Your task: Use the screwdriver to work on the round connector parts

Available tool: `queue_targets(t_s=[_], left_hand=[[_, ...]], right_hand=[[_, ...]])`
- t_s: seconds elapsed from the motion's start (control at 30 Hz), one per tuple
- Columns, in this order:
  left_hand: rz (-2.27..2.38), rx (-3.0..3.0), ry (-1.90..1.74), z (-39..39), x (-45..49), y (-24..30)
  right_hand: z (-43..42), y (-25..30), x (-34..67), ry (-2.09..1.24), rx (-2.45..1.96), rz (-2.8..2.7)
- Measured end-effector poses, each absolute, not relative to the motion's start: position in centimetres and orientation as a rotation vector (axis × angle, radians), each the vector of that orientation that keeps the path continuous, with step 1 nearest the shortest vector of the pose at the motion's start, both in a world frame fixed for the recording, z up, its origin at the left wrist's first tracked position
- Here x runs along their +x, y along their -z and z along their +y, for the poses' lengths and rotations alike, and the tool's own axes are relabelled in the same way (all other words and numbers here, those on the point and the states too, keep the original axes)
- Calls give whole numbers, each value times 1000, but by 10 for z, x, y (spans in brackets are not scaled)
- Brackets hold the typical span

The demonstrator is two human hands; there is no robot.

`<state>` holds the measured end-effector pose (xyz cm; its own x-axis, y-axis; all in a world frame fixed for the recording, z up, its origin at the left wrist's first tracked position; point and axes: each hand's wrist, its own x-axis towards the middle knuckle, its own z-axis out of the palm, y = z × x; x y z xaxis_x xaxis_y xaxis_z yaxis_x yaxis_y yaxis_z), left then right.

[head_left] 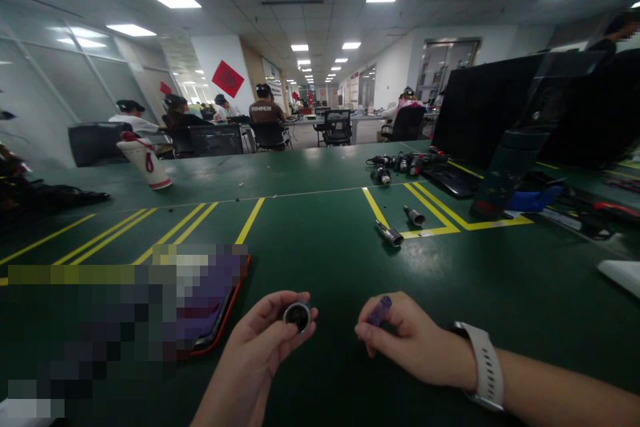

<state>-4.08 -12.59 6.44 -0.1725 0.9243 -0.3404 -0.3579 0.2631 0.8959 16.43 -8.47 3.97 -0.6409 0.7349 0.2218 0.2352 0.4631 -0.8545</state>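
My left hand [265,340] is closed around a short metal tube [298,315], its round open end turned toward me and its inside dark. To the right, my right hand [415,340] pinches a small purple cylinder [380,311] between thumb and fingers. The two hands are apart, both just above the green tabletop [320,247]. Beyond the right hand, two loose metal cylindrical parts, a nearer one [391,235] and a farther one [415,215], lie by the yellow tape lines. A pale watch band [485,360] circles my right wrist.
A pixelated phone-like object with an orange edge [235,310] lies left of my left hand. Farther back are a white cup [146,161], several dark metal parts [384,175], a dark bottle [507,177] and monitors [485,107]. Several people sit beyond the table.
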Motion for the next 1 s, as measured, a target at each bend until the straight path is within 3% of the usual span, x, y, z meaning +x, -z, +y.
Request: queue_targets(t_s=[0.13, 0.37, 0.53, 0.67, 0.83, 1.0], left_hand=[[1271, 651, -1278, -127, -39, -65], [1336, 741, -1247, -129, -32, -65], [1374, 837, -1194, -131, -30, -64], [1390, 884, -1179, -131, -31, -60], [1354, 936, -1182, -130, -33, -53], [1291, 997, -1196, -128, -35, -45]], right_hand=[[-88, -39, 161, -1029, -823, -2159], [-77, -22, 151, -1790, -899, -1376], [-81, -32, 154, -1904, -707, -1105], [-95, -46, 160, -1628, -519, -1421], [-109, -58, 165, -824, -390, -2022], [-112, -55, 161, -473, -310, -2199]])
